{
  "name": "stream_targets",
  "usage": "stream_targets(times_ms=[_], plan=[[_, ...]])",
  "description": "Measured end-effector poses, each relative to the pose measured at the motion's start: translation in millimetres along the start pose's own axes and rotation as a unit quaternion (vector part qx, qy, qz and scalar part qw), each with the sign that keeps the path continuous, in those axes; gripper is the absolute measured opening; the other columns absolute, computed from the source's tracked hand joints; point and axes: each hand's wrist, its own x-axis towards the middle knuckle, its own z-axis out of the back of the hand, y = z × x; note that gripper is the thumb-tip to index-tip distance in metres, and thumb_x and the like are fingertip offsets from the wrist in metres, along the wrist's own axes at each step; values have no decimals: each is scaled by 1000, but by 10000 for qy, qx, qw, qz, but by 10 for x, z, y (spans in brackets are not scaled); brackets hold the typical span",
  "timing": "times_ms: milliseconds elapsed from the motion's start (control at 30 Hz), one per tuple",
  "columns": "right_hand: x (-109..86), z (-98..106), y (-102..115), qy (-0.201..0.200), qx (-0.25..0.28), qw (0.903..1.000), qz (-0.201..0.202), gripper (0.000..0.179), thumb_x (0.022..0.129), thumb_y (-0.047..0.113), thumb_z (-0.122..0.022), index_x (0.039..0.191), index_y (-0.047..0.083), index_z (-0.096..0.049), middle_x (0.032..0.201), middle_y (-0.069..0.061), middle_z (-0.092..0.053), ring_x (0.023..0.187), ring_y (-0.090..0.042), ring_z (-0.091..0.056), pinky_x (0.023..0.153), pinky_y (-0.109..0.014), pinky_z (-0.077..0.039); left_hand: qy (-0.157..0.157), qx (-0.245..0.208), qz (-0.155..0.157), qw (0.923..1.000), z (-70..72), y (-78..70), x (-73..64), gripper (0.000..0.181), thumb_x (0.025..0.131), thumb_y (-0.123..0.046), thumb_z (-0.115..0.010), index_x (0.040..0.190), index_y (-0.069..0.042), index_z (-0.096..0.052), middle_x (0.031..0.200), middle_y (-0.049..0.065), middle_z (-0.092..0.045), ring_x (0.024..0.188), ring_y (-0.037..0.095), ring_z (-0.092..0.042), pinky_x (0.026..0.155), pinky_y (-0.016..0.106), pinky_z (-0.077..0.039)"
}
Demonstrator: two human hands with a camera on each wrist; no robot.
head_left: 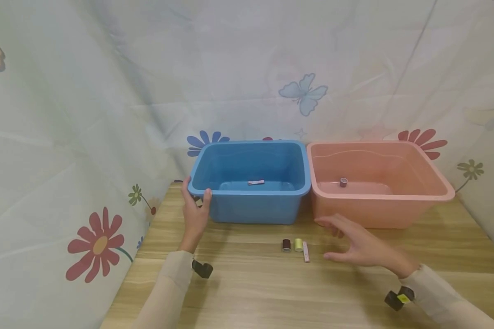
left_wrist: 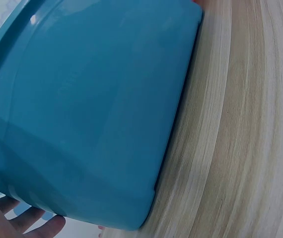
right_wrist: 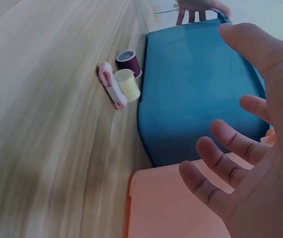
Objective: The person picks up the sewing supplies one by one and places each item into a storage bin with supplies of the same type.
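Observation:
My left hand (head_left: 195,217) holds the front left corner of the blue tub (head_left: 251,208), thumb on the front and fingers along the left side. A folded pink-and-white strip (head_left: 256,182) lies inside that tub. My right hand (head_left: 360,242) hovers before the pink tub (head_left: 362,212), fingers spread and thumb apart, holding nothing. Left of it on the table are a dark maroon thread spool (head_left: 286,245), a pale yellow thread spool (head_left: 298,245) and another folded pink strip (head_left: 306,252). In the right wrist view this strip (right_wrist: 112,87) lies beside the yellow spool.
Both tubs stand side by side at the back of the wooden table (head_left: 247,283). A small dark spool (head_left: 343,182) sits inside the pink tub. Behind them hangs a pale curtain (head_left: 230,68) printed with flowers and butterflies.

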Motion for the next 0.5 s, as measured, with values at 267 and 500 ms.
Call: stream_targets(times_ms=[267,500], plan=[[4,-95,-28,99,43,9996,-245,83,77,27,-92,147,14,-50,106,12,-52,89,-5,-52,73,-32,-54,-25,46,4,10000,-3,7,2,77,101,-52,-59,161,-28,-17,160,11,-39,137,36,-48,100,65,-47],[5,-178,-52,281,131,9986,-436,84,78,30,-91,148,16,-47,106,10,-51,86,-12,-55,70,-32,-53,-29,66,-29,10000,3,10,2,75,101,-51,-59,160,-28,-19,159,11,-41,134,35,-50,99,64,-48]])
